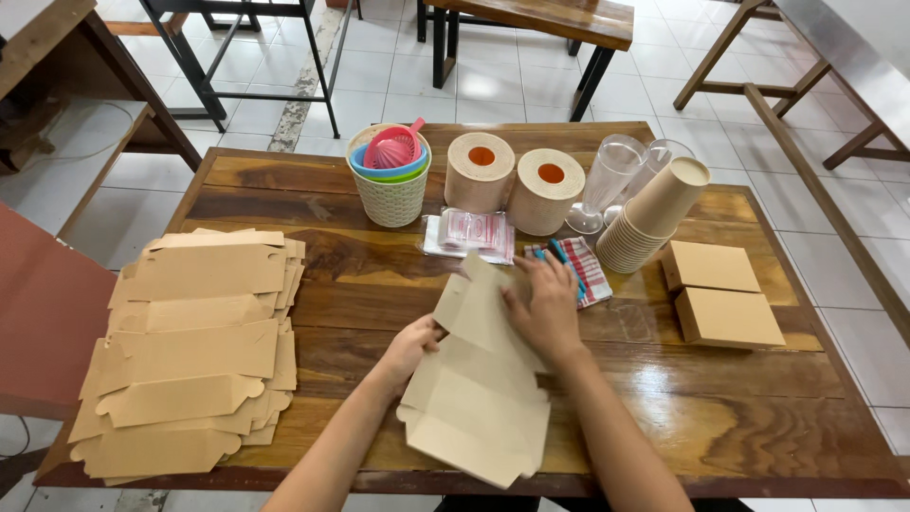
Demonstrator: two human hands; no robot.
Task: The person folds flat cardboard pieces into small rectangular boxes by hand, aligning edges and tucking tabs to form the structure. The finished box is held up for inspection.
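A flat brown cardboard box blank [479, 398] lies on the wooden table [739, 408] in front of me, partly folded at its far end. My left hand [409, 347] grips the blank's left edge, fingers curled under a flap. My right hand [545, 305] presses flat on the raised upper flaps, fingers spread. A large heap of unfolded box blanks [194, 351] lies at the table's left. Two folded closed boxes [720, 292] sit at the right.
Along the back stand a woven basket with coloured plastic strainers [391, 171], two paper rolls [512, 178], clear plastic cups [611, 175], a tilted stack of paper cups [649, 218], a plastic-wrapped packet [469, 234] and a checked cloth [586, 270]. Benches and table frames surround the table.
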